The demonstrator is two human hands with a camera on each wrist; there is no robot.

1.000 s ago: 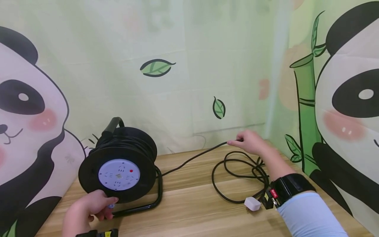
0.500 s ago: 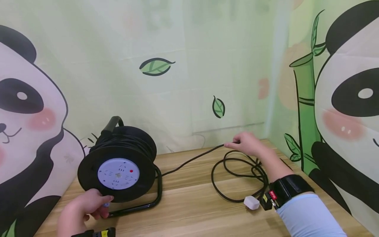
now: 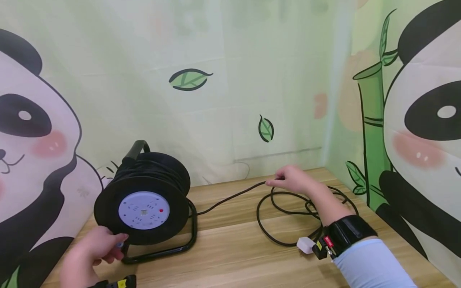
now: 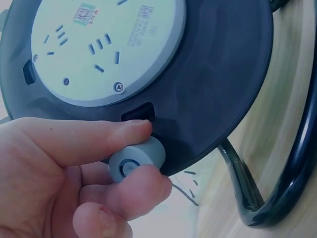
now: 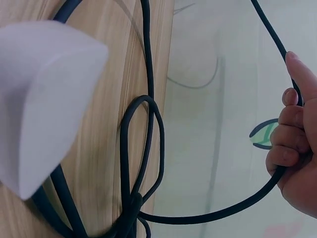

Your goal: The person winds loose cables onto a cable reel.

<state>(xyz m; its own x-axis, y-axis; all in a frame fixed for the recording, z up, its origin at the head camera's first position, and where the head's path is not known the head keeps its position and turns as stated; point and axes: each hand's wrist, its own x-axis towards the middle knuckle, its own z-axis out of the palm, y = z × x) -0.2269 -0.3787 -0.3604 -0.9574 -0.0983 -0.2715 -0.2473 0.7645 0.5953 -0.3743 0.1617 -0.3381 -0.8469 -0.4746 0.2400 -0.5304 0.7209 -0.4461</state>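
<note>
Fingers (image 5: 291, 137) curled, right hand (image 3: 294, 181) grips cable (image 5: 213, 218); left hand (image 3: 100, 243) pinches knob (image 4: 150, 150).

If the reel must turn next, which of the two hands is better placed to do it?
Probably the left hand: it pinches the knob on the reel, while the right hand grips the cable.

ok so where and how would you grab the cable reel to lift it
Probably by the handle on top of the cable reel, coming from above and wrapping round it: it stands up over the wound cable, well away from the left hand, which pinches the knob low on the front.
</note>
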